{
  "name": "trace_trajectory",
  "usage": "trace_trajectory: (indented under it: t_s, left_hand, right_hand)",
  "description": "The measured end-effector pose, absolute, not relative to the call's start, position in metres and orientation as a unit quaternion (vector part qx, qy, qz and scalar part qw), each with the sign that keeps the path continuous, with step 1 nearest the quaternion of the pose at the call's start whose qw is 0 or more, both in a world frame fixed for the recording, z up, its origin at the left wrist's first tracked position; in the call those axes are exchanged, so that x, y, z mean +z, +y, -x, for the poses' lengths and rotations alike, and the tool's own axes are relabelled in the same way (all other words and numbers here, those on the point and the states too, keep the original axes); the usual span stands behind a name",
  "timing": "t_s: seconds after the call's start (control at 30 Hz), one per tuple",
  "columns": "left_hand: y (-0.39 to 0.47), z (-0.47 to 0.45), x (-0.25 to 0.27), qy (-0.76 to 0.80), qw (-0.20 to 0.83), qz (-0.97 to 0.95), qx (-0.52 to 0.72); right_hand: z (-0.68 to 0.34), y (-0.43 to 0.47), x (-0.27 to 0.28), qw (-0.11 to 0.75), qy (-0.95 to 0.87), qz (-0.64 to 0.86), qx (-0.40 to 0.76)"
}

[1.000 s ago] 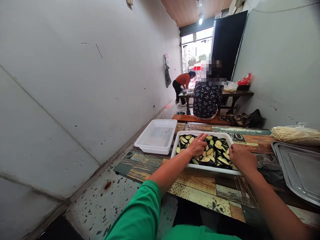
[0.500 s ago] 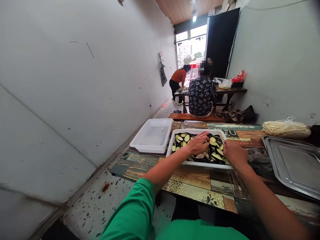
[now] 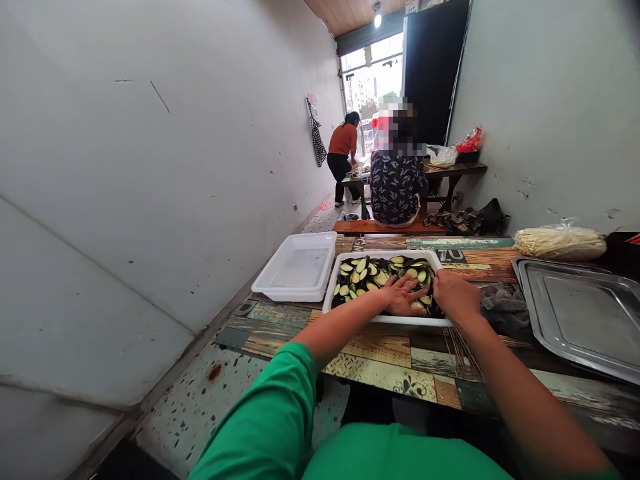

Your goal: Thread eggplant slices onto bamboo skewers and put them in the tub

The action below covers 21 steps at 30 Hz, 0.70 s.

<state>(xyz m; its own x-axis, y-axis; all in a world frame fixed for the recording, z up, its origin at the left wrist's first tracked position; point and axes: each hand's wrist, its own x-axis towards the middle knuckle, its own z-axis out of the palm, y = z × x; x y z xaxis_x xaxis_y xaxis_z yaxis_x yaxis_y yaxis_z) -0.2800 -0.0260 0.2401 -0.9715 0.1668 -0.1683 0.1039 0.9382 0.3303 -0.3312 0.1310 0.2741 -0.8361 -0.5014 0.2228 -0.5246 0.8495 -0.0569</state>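
On the patchwork tabletop (image 3: 370,350), two white trays (image 3: 300,295) are standing; the right one is holding dozens of oval eggplant slices (image 3: 361,267), pale green with dark skins. Upon these, one left hand (image 3: 404,297) is lying with fingers spread; one right hand (image 3: 456,295) is clenching at the rim (image 3: 390,321), its contents hidden.

Head-worn view, facing forward and down, hands (image 3: 403,299) near.

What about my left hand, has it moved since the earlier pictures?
Yes: against the tray of eggplant slices, the left hand has moved right, nearer the right hand.
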Motion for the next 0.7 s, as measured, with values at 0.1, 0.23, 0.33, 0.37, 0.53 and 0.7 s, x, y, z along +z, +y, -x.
trace_trajectory:
  t_s: [0.1, 0.23, 0.33, 0.37, 0.53, 0.7]
  left_hand:
    - [-0.026, 0.276, 0.251, 0.970, 0.114, -0.126, 0.173]
    - [-0.048, 0.264, 0.274, 0.965, 0.027, -0.169, 0.201]
    - [-0.079, 0.258, 0.283, 0.985, -0.052, -0.065, 0.152]
    - [-0.089, 0.257, 0.283, 0.989, -0.044, -0.020, 0.137]
    - [-0.113, 0.255, 0.276, 0.993, 0.046, 0.054, 0.098]
    - [-0.105, 0.257, 0.285, 0.998, 0.009, 0.045, 0.050]
  right_hand:
    - [0.331, 0.131, 0.275, 0.098, -0.954, -0.275, 0.062]
    - [0.331, 0.131, 0.275, 0.095, -0.956, -0.271, 0.064]
    - [0.332, 0.131, 0.274, 0.093, -0.955, -0.272, 0.068]
    - [0.332, 0.131, 0.274, 0.093, -0.955, -0.273, 0.070]
    - [0.331, 0.131, 0.273, 0.091, -0.955, -0.273, 0.074]
    - [0.333, 0.129, 0.274, 0.087, -0.949, -0.292, 0.078]
